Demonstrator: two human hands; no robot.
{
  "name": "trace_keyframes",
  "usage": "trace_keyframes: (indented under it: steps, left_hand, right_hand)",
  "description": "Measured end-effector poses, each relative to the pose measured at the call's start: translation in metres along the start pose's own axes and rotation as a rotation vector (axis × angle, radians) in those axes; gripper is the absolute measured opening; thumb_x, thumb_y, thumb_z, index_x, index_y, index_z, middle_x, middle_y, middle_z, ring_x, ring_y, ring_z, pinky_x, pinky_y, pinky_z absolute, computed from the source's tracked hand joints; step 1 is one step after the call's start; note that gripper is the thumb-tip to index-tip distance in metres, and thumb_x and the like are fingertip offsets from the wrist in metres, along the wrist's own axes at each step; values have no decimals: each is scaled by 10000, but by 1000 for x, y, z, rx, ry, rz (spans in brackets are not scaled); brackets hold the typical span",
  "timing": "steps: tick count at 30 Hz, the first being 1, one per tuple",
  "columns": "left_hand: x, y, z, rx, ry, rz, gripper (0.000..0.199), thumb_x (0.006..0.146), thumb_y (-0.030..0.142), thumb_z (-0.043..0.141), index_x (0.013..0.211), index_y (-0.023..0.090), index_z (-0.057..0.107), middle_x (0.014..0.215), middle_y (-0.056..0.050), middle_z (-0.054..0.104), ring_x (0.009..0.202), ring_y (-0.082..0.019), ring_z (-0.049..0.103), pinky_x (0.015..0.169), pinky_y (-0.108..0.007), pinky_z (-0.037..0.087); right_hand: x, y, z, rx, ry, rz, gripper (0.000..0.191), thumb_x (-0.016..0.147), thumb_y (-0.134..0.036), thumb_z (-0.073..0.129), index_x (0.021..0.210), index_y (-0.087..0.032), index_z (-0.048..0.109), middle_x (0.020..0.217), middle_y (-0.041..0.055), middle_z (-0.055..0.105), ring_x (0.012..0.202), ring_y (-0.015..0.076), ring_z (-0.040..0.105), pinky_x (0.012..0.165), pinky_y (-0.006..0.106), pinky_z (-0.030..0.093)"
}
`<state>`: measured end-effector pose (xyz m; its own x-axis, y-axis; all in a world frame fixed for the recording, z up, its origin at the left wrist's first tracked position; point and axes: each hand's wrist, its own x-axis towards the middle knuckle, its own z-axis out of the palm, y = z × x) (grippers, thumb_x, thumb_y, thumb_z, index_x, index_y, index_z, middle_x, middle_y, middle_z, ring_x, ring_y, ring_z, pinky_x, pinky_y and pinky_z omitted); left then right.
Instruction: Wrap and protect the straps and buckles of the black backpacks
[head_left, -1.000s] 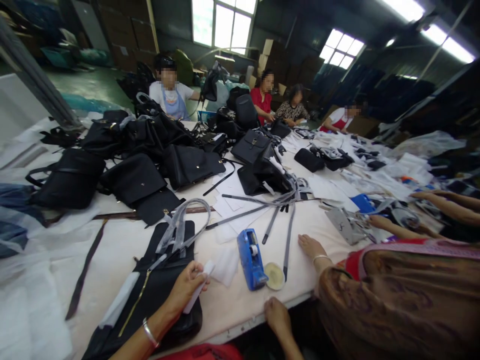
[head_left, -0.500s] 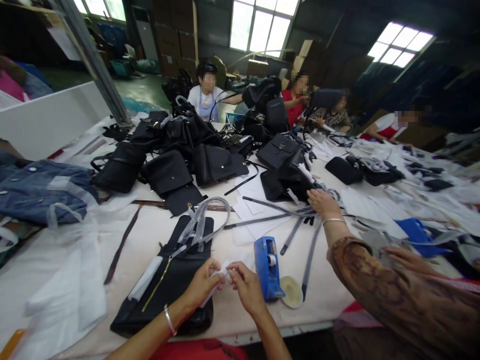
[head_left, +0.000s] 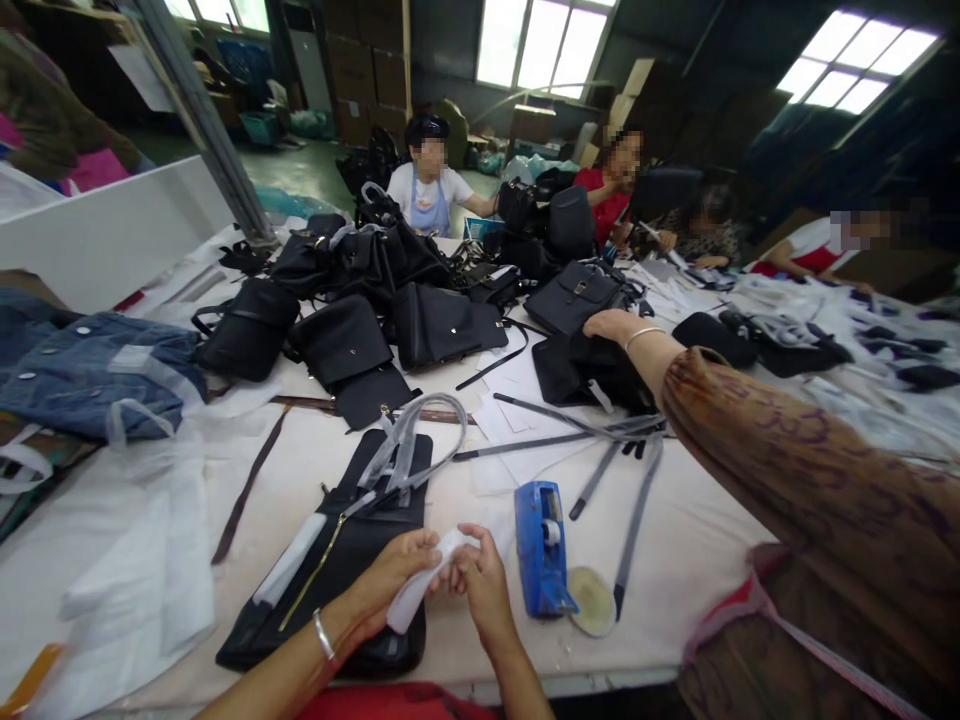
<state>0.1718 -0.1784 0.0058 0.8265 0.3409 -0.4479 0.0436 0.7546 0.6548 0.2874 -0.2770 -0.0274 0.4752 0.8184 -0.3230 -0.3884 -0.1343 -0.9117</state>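
My left hand [head_left: 401, 565] pinches a curled strip of thin white wrapping sheet [head_left: 411, 598] just above the table's near edge. The fingers of my right hand [head_left: 482, 578] are closed on the sheet's other end. Under my left hand lies a black leather bag [head_left: 319, 585] with a gold zipper [head_left: 313, 572], its strap wrapped in clear plastic [head_left: 405, 445]. White sheet also sticks out along the bag's left side. To the right of my right hand stands a blue tape dispenser [head_left: 534, 560], with a round pale disc [head_left: 592, 602] beside it.
A co-worker's arm [head_left: 750, 440] reaches in from the right, its hand [head_left: 611, 325] on a black bag. Plastic-wrapped straps [head_left: 525, 440] lie ahead. Many black bags [head_left: 352, 350] are heaped farther back. A denim item [head_left: 82, 375] lies left. Several people sit across the table.
The white sheet has turned up between my hands and shows more of its length. The co-worker's hand has moved farther away and left, onto the black bag. My view has shifted slightly.
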Motion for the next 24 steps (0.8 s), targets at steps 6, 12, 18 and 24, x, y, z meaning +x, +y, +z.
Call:
trace_keyframes:
  steps: [6,12,18,24]
  left_hand:
    - [-3,3,-7,-162,30,-102,185,805,221,657,917,102,569,748,-52,622,559,-73,553,552,-184,429]
    - [4,-3,6,194,116,99,207,774,269,664,825,176,486,706,-20,651,566,-114,576,528,-207,421]
    - [7,-14,8,392,271,153,368,718,356,698,947,195,458,706,12,641,558,-137,582,566,-254,454]
    - [-22,-2,-9,312,105,-20,429,820,525,567,1003,137,578,846,-82,670,694,-164,612,640,-264,449]
  right_hand:
    - [2,14,-3,34,-46,79,453,816,-424,592,1154,-158,449,678,-7,618,492,92,492,484,209,405]
    - [6,-14,-9,-101,-91,95,443,826,-438,572,1174,-168,519,707,-2,607,561,116,536,502,223,426]
    - [21,-18,5,-265,-19,51,261,779,-395,594,903,-166,604,605,-39,544,479,98,474,431,200,360]
    - [-1,-7,13,-106,138,15,468,784,-470,612,1123,-157,542,808,27,615,648,140,566,510,222,433]
